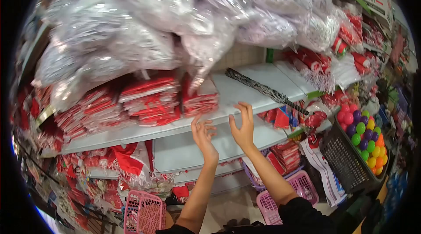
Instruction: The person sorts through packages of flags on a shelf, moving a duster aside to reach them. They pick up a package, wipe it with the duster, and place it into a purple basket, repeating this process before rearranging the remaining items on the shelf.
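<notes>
Both my hands are raised in front of a shelf [254,87], holding nothing. My left hand [204,139] has its fingers apart, just below a small stack of red plastic-wrapped packets [201,103] at the shelf's front edge. To its right, my right hand [242,128] is open, thumb and fingers spread, near the same edge. A long, thin, black-and-grey patterned thing [263,89] lies slantwise across the shelf, beyond my right hand. Further left stand taller piles of red and white wrapped packets [151,98].
Large clear plastic bags of whitish goods [153,6] bulge overhead. Pink baskets [144,212] stand below on the left and right. A dark crate [346,159] of coloured balls is at the right. A lower shelf [184,153] runs beneath my hands.
</notes>
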Demonstrator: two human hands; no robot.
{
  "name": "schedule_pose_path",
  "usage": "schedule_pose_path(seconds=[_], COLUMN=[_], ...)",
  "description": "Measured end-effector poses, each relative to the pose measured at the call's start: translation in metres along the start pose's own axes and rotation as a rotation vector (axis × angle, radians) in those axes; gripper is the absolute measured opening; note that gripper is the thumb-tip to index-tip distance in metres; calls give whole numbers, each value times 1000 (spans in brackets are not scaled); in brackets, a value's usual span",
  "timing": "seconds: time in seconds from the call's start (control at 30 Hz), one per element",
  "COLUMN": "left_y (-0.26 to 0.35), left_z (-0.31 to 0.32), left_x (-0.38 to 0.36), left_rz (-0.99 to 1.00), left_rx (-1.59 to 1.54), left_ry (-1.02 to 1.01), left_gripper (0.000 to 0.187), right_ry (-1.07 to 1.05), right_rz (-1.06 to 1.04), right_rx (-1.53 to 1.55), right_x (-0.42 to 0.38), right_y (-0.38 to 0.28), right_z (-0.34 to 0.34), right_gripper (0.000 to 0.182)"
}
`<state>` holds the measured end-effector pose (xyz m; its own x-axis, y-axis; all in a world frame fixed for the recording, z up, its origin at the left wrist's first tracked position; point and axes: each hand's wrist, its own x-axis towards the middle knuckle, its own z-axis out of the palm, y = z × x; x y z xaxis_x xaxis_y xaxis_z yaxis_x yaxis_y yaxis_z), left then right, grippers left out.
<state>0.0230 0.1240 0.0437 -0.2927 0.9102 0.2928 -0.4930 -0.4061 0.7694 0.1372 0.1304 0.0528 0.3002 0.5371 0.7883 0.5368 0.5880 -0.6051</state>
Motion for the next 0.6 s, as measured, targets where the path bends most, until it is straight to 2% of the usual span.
schedule_pose_path(seconds=[0.1,0.2,0.3,0.43,0.47,0.57,0.6], left_y=[-51,-126,-204,-299,-317,-357,-368], left_z=[-5,-20,-42,-82,-88,-94,-94], left_x=[-31,-67,-107,-165,-177,-207,-212], left_rz=[-237,-490,-691,-888,-942,-1066,-1090], left_rx=[62,123,174,211,205,214,221], left_ry=[-98,-134,-134,-144,-144,-143,-142], left_gripper=[32,25,22,22,22,22,22], right_ry=[74,89,70,-105,-157,-266,-282], right_rz=[175,446,608,768,781,825,810], right_rx=[-117,-247,-537,-612,-553,-655,-792], right_x=[-61,-143,-235,-301,-318,-349,-354], right_y=[46,122,201,259,277,323,337], right_z=[-34,-75,-116,-165,-176,-190,-195], right_gripper=[26,25,21,26,26,25,25])
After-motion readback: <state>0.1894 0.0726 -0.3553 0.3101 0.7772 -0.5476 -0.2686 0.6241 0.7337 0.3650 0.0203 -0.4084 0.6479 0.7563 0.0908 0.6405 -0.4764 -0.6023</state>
